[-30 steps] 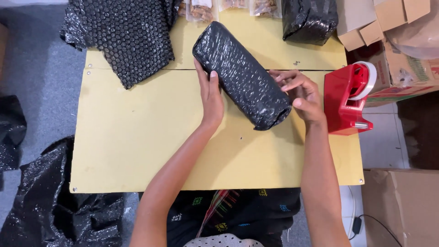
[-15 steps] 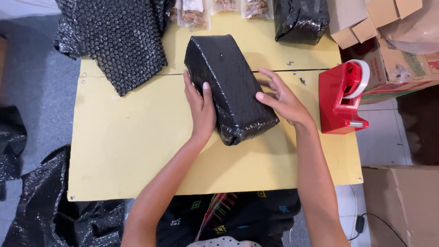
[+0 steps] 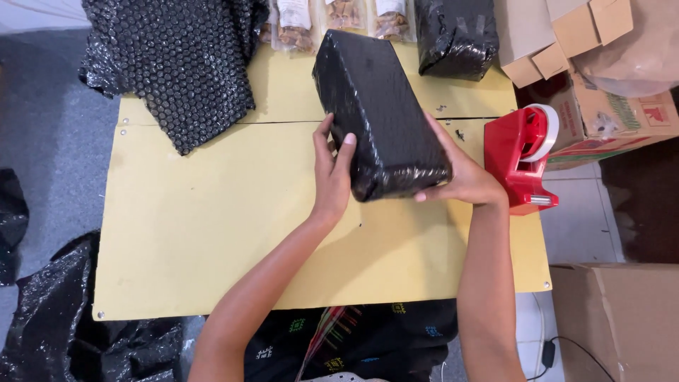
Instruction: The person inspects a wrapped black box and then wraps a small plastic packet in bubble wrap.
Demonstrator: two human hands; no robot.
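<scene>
A long box-shaped parcel wrapped in black bubble wrap [image 3: 378,113] is lifted above the yellow table [image 3: 212,226], its near end toward me. My left hand [image 3: 331,173] grips the parcel's left near side, fingers up against the wrap. My right hand [image 3: 463,177] holds the right near corner from below and the side. Both hands carry the parcel together.
A loose sheet of black bubble wrap [image 3: 173,64] lies at the table's back left. Clear snack packets [image 3: 332,18] and another black parcel [image 3: 456,35] sit at the back. A red tape dispenser [image 3: 523,159] stands at the right edge, cardboard boxes [image 3: 601,99] beyond it. Black plastic [image 3: 64,325] is on the floor at left.
The parcel has been turned and raised off the table, so its broad flat side now faces up. Both hands shifted to its near end, and the view has moved closer.
</scene>
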